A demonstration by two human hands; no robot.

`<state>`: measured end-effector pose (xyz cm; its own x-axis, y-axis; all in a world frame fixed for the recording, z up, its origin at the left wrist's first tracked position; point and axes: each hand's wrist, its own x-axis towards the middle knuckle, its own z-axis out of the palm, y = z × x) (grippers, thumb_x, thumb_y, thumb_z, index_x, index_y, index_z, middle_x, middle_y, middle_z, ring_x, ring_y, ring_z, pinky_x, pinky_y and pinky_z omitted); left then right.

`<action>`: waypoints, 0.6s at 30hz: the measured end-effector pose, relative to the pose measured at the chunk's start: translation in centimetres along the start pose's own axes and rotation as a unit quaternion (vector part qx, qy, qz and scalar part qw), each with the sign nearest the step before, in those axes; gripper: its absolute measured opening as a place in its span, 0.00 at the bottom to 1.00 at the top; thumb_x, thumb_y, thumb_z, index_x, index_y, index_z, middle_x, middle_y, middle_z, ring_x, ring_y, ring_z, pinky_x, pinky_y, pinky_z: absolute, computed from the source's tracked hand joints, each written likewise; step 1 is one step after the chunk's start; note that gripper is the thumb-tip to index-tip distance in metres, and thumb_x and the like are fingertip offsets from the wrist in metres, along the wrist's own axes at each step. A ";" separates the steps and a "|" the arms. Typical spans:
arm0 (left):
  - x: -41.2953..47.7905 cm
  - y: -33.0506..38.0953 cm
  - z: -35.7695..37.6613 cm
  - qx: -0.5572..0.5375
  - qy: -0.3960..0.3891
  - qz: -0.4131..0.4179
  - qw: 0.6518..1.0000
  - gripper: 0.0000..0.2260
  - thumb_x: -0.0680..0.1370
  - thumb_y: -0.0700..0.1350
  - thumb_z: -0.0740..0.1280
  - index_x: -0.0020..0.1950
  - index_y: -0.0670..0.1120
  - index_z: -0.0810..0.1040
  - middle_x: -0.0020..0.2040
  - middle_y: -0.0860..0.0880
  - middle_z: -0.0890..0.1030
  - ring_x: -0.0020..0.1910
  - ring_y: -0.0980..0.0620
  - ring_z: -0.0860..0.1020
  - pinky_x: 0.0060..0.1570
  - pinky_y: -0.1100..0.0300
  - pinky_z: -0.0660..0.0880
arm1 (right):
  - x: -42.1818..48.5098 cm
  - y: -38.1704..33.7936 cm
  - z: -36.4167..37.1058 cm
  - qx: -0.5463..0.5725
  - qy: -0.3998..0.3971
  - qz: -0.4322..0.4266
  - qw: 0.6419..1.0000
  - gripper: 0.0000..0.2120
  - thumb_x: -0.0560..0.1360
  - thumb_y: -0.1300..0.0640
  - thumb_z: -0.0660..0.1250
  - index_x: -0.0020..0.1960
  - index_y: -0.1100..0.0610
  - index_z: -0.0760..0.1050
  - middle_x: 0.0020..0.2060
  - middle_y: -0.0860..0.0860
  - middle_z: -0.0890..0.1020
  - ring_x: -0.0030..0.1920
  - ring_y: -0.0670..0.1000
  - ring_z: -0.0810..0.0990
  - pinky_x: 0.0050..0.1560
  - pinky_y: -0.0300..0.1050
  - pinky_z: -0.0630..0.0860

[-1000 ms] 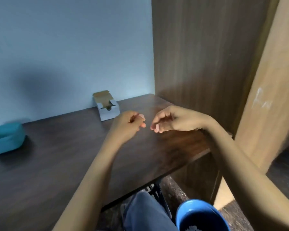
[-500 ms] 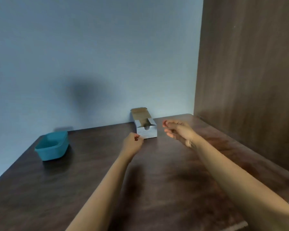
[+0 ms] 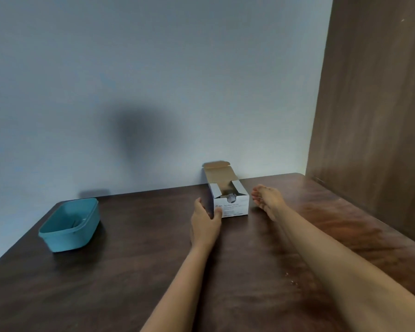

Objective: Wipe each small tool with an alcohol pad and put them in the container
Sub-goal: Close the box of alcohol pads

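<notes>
White alcohol swab box (image 3: 235, 208) stands with flap open; teal container (image 3: 67, 238) well to its left

A dark brown wood-grain bench (image 3: 130, 271) fills the lower half, its far edge meeting a pale blue-grey wall (image 3: 153, 68). A soft dark shadow (image 3: 141, 133) lies on the wall above the bench's middle. At the right a tall brown wooden panel (image 3: 374, 116) stands upright beside the bench's far right corner

Looks like a home room: dark wood table (image 3: 134, 271) against plain painted wall (image 3: 153, 80), wooden wardrobe (image 3: 374, 116) beside.
</notes>
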<state>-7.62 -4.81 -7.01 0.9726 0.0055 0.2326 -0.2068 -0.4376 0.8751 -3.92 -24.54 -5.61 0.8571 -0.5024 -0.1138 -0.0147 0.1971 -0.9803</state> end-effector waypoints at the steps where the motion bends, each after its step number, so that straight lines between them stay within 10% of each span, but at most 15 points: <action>1: 0.3 -0.1 0.2 0.020 0.005 -0.001 1.000 0.29 0.78 0.52 0.65 0.75 0.44 0.60 0.66 0.43 0.75 0.64 0.44 0.74 0.60 0.54 0.70 | 0.6 -0.1 0.4 -0.007 -0.004 0.003 1.000 0.09 0.79 0.59 0.62 0.55 0.63 0.75 0.46 0.57 0.79 0.44 0.50 0.78 0.45 0.39 0.76; 8: 1.0 -0.8 1.3 0.106 0.033 0.020 0.994 0.23 0.79 0.54 0.61 0.74 0.52 0.66 0.64 0.49 0.78 0.62 0.47 0.76 0.56 0.55 0.73 | 2.9 -1.1 3.1 -0.015 -0.056 0.040 0.997 0.11 0.80 0.63 0.57 0.39 0.58 0.71 0.26 0.50 0.77 0.29 0.47 0.72 0.22 0.34 0.66; 11: 1.2 -0.9 1.5 0.094 0.039 0.021 0.995 0.20 0.79 0.53 0.61 0.71 0.53 0.69 0.63 0.50 0.79 0.60 0.49 0.78 0.55 0.55 0.75 | 3.3 -1.4 3.9 0.029 -0.108 0.071 0.991 0.15 0.82 0.57 0.55 0.38 0.57 0.69 0.34 0.51 0.73 0.28 0.46 0.63 0.22 0.34 0.59; 18: 1.0 -0.9 1.5 0.100 0.045 0.025 0.994 0.19 0.79 0.53 0.61 0.69 0.52 0.71 0.60 0.50 0.81 0.57 0.50 0.79 0.53 0.54 0.76 | 2.4 -2.6 4.4 0.113 -0.121 0.079 0.983 0.25 0.81 0.40 0.50 0.49 0.59 0.74 0.38 0.54 0.79 0.23 0.47 0.77 0.22 0.36 0.69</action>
<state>-6.32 -5.76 -8.25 0.9460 0.0554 0.3194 -0.2215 -0.6087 0.7618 0.46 -22.56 -2.65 0.9510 -0.2413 -0.1936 -0.0664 0.4520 -0.8895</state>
